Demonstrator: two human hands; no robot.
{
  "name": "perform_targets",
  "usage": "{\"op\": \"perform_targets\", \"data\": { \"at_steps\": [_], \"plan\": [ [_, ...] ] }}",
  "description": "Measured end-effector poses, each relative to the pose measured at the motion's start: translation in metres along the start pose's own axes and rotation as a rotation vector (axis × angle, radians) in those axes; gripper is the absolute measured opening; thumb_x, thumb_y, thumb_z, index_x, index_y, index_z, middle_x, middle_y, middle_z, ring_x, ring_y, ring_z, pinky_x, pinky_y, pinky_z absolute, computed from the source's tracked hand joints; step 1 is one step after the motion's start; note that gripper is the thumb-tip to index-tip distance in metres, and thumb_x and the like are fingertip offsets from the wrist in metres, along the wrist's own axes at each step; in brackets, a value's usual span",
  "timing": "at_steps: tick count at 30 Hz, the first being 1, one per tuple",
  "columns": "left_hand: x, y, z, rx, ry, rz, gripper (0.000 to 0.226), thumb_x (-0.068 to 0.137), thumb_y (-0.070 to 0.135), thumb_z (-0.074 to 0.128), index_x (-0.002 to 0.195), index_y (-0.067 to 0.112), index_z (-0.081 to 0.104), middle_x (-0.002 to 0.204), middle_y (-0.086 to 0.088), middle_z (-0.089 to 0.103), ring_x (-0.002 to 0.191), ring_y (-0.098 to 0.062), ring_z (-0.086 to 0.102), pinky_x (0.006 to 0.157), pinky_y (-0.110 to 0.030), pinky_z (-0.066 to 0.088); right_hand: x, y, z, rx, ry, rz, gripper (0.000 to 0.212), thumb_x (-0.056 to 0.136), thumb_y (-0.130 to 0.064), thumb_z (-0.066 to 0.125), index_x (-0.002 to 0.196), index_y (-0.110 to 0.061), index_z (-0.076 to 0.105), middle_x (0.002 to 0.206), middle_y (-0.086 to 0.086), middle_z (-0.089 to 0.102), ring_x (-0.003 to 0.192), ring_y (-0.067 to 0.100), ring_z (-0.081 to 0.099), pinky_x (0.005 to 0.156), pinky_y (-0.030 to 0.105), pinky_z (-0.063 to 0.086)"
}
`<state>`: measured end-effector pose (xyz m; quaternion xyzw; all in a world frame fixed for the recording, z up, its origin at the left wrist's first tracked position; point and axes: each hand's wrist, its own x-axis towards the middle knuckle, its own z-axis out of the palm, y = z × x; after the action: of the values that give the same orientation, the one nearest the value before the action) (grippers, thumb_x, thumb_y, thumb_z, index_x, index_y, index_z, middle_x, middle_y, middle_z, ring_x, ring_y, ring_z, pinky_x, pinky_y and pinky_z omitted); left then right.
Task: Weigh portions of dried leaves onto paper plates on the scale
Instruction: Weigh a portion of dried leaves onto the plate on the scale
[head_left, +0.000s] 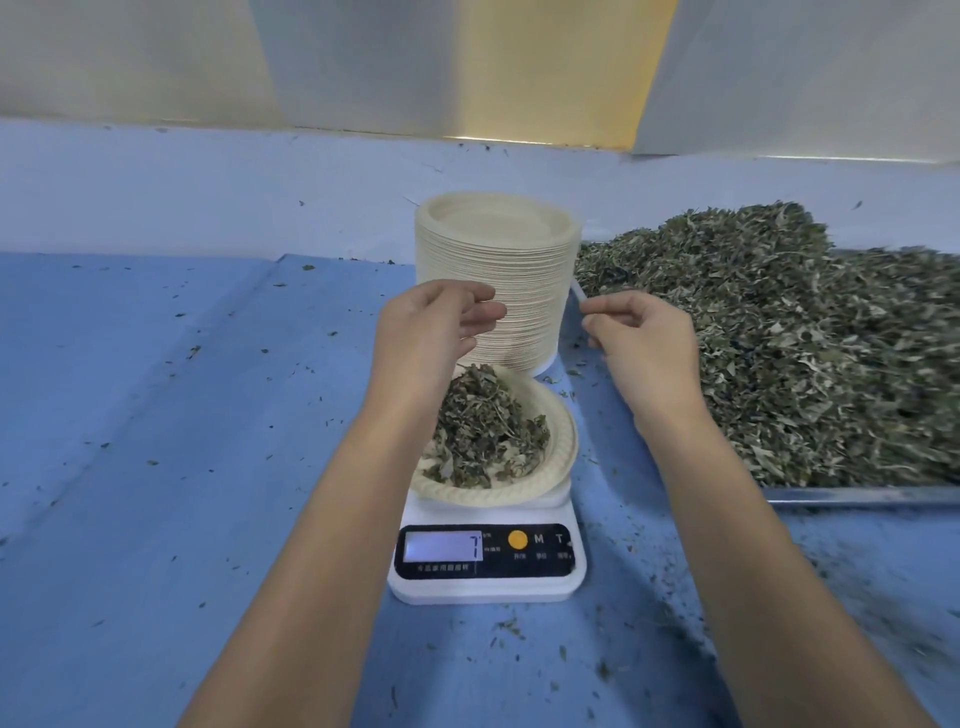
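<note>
A white digital scale (485, 582) stands on the blue table cover, its display lit. On it sits a paper plate (558, 457) heaped with dried leaves (483, 436). My left hand (431, 327) hovers above the plate's far side with its fingers loosely curled and nothing visible in them. To the right of the plate, over the tray's edge, my right hand (641, 338) is raised with loosely bent fingers that hold nothing I can see. Neither hand touches the plate.
A tall stack of paper plates (496, 260) stands just behind the scale. On the right lies a metal tray (857, 493) piled with loose dried leaves (779, 338). Leaf crumbs dot the blue cover (156, 415). Pale wall panels rise at the back.
</note>
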<state>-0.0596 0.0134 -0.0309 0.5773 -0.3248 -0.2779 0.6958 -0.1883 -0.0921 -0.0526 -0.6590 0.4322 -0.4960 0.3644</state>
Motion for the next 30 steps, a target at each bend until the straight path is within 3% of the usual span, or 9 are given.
{"op": "perform_targets", "data": {
  "at_steps": [3,7,12,15,17,21,26,29,30],
  "plan": [
    [-0.001,-0.002,0.005,0.036,0.022,0.029,0.027,0.091,0.006,0.044,0.085,0.016,0.068,0.076,0.004,0.073,0.081,-0.009,0.069,0.083,-0.026,0.052,0.002,0.005,-0.002,0.017,-0.049,0.035,0.021,0.084,-0.011,0.065,0.076,-0.03,0.068,0.076,-0.004,0.067,0.072,0.01,0.061,0.073,0.032,0.054],
    [0.001,-0.004,0.0,0.01,0.087,0.045,0.026,0.089,0.003,0.045,0.087,0.015,0.068,0.078,0.003,0.073,0.084,-0.011,0.07,0.079,-0.023,0.053,-0.003,0.004,0.006,0.087,-0.114,0.05,0.024,0.084,-0.006,0.063,0.075,-0.028,0.069,0.07,-0.004,0.066,0.058,0.003,0.056,0.065,0.025,0.052],
    [0.007,-0.016,-0.016,0.022,0.23,0.041,0.028,0.089,0.005,0.042,0.09,0.02,0.066,0.087,0.005,0.073,0.088,-0.007,0.068,0.082,-0.022,0.048,-0.015,0.009,0.022,0.089,-0.167,0.106,0.021,0.088,-0.009,0.056,0.087,-0.024,0.071,0.091,-0.009,0.069,0.085,0.011,0.063,0.087,0.034,0.052],
    [0.011,-0.028,-0.03,0.043,0.293,0.001,0.026,0.089,0.008,0.044,0.098,0.022,0.064,0.098,0.008,0.07,0.099,-0.004,0.063,0.082,-0.019,0.043,-0.019,0.016,0.027,0.077,-0.152,0.134,0.023,0.09,-0.012,0.054,0.097,-0.023,0.073,0.086,-0.018,0.068,0.08,0.017,0.063,0.08,0.033,0.052],
    [0.013,-0.037,-0.039,0.039,0.307,-0.048,0.027,0.091,0.01,0.043,0.107,0.021,0.061,0.109,0.007,0.067,0.107,-0.005,0.059,0.085,-0.02,0.04,-0.02,0.02,0.028,0.096,-0.153,0.155,0.025,0.09,-0.011,0.054,0.094,-0.025,0.074,0.078,-0.021,0.067,0.074,0.011,0.06,0.075,0.027,0.049],
    [0.012,-0.049,-0.047,0.0,0.329,-0.157,0.038,0.092,0.011,0.039,0.126,0.012,0.055,0.121,-0.001,0.062,0.114,-0.009,0.055,0.095,-0.024,0.039,-0.024,0.023,0.031,0.164,-0.19,0.192,0.029,0.09,-0.007,0.051,0.089,-0.025,0.073,0.095,-0.014,0.071,0.101,0.006,0.062,0.092,0.026,0.047],
    [0.009,-0.054,-0.042,-0.081,0.323,-0.238,0.027,0.093,0.007,0.041,0.114,0.01,0.058,0.122,-0.01,0.063,0.107,-0.015,0.058,0.096,-0.028,0.042,-0.028,0.023,0.036,0.214,-0.138,0.21,0.033,0.09,-0.005,0.048,0.083,-0.025,0.072,0.098,-0.007,0.071,0.105,0.01,0.062,0.096,0.033,0.048],
    [0.01,-0.054,-0.042,-0.119,0.334,-0.269,0.034,0.09,0.002,0.042,0.121,-0.007,0.054,0.121,-0.023,0.06,0.1,-0.03,0.06,0.095,-0.031,0.044,-0.029,0.021,0.038,0.242,-0.106,0.214,0.033,0.089,-0.003,0.047,0.081,-0.024,0.072,0.098,-0.005,0.071,0.103,0.011,0.062,0.095,0.033,0.048],
    [0.012,-0.055,-0.043,-0.138,0.338,-0.273,0.035,0.09,0.002,0.044,0.123,-0.007,0.053,0.113,-0.017,0.064,0.092,-0.026,0.061,0.087,-0.029,0.047,-0.029,0.019,0.039,0.252,-0.088,0.209,0.034,0.088,-0.003,0.047,0.08,-0.024,0.072,0.097,-0.005,0.071,0.101,0.011,0.063,0.093,0.031,0.049]
  ]
}}
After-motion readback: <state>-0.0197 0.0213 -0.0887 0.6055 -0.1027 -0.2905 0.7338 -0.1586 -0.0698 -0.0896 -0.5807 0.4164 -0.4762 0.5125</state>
